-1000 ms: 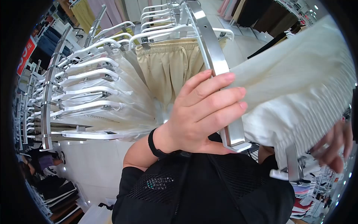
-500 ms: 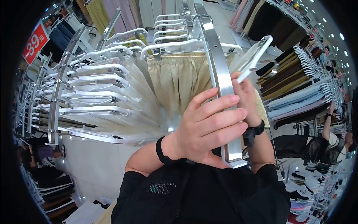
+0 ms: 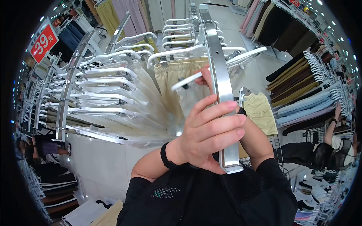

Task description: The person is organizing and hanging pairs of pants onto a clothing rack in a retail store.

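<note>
My left hand (image 3: 215,132) is wrapped around the near part of a flat metal display rail (image 3: 222,81), its fingers over the top. Behind the rail, my right hand (image 3: 207,78) is closed on a white clip hanger (image 3: 192,80). This hanger lies slanted across the rail's far side, its left end blurred by motion. Pale cloth hangs under it, partly hidden by the rail. Just beyond, beige elastic-waist bottoms (image 3: 169,73) hang from another white hanger (image 3: 177,52). The rail hides part of my right hand.
On the left, a second rail (image 3: 67,88) holds several white hangers with pale sheer garments (image 3: 151,109). A yellow garment (image 3: 260,113) lies over a wire cart at the right. Racks of trousers (image 3: 301,105) stand farther right, near another person (image 3: 326,145). A red price sign (image 3: 43,41) hangs upper left.
My right hand has moved left behind the rail with the hanger, which has turned from nearly end-on to crosswise. My left hand still grips the rail. The yellow garment now shows more.
</note>
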Demonstrator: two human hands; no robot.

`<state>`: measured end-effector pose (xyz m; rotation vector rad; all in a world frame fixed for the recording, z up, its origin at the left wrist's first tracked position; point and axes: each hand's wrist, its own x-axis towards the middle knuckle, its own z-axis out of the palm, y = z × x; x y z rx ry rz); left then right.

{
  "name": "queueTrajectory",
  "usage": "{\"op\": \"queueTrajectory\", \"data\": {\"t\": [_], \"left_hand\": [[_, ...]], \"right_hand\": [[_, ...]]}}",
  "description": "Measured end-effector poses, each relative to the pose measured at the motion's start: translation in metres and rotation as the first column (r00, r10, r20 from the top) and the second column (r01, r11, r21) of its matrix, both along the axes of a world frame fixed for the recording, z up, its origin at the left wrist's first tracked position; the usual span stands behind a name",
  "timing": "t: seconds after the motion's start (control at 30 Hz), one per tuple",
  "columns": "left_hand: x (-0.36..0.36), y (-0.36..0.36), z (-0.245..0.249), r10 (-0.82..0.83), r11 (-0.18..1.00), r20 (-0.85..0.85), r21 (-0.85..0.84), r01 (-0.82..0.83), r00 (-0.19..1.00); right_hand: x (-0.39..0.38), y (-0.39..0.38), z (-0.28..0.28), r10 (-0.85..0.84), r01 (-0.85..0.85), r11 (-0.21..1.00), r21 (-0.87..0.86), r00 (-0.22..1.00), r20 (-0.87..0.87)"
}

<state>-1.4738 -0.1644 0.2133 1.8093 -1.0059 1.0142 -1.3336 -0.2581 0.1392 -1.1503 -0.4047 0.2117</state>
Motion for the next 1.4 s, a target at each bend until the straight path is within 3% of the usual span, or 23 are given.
{"op": "queueTrajectory", "data": {"t": [0.03,0.07,0.33,0.4,0.63,0.7,0.9,1.1,1.27,1.33,1.4], "left_hand": [[0.001,-0.001,-0.001,0.0,1.0,0.011,-0.018,0.001,1.0],[0.001,-0.001,-0.001,0.001,1.0,0.013,-0.016,-0.001,1.0],[0.002,-0.002,-0.003,0.016,0.999,0.024,-0.035,-0.015,1.0],[0.001,-0.002,-0.002,0.019,0.999,0.02,-0.032,-0.018,1.0],[0.002,-0.004,-0.003,0.028,0.999,0.03,-0.046,-0.026,0.999],[0.003,-0.004,-0.003,0.02,0.998,0.034,-0.057,-0.018,0.999],[0.003,-0.006,-0.004,0.02,0.999,0.04,-0.051,-0.018,0.999],[0.001,-0.003,-0.003,0.018,0.999,0.025,-0.046,-0.017,1.0],[0.002,-0.004,-0.003,0.004,0.999,0.027,-0.044,-0.003,1.0],[0.002,-0.004,-0.004,0.009,0.998,0.03,-0.054,-0.008,0.999],[0.002,-0.004,-0.003,0.01,0.999,0.031,-0.049,-0.008,0.999]], "right_hand": [[0.007,0.005,0.002,-0.071,0.071,0.997,0.002,0.997,0.035],[0.02,0.009,-0.005,-0.062,0.063,0.997,0.046,0.998,-0.031],[0.052,0.036,-0.002,-0.126,0.121,0.978,0.172,0.992,0.018],[0.057,0.042,-0.002,-0.154,0.164,0.96,0.225,0.986,-0.061],[0.048,0.036,0.016,-0.209,0.221,0.957,0.188,0.975,-0.079],[0.041,0.035,0.025,-0.296,0.294,0.95,0.103,0.955,0.005],[0.027,0.037,0.043,-0.258,0.256,0.966,0.033,0.965,0.049],[0.043,0.038,0.024,-0.189,0.19,0.979,0.075,0.982,-0.027],[0.029,0.046,0.025,-0.197,0.198,0.98,-0.027,0.98,0.038],[0.03,0.054,0.011,-0.092,0.092,0.996,-0.009,0.996,-0.019],[0.032,0.052,0.005,-0.102,0.102,0.995,0.002,0.994,-0.037]]}}
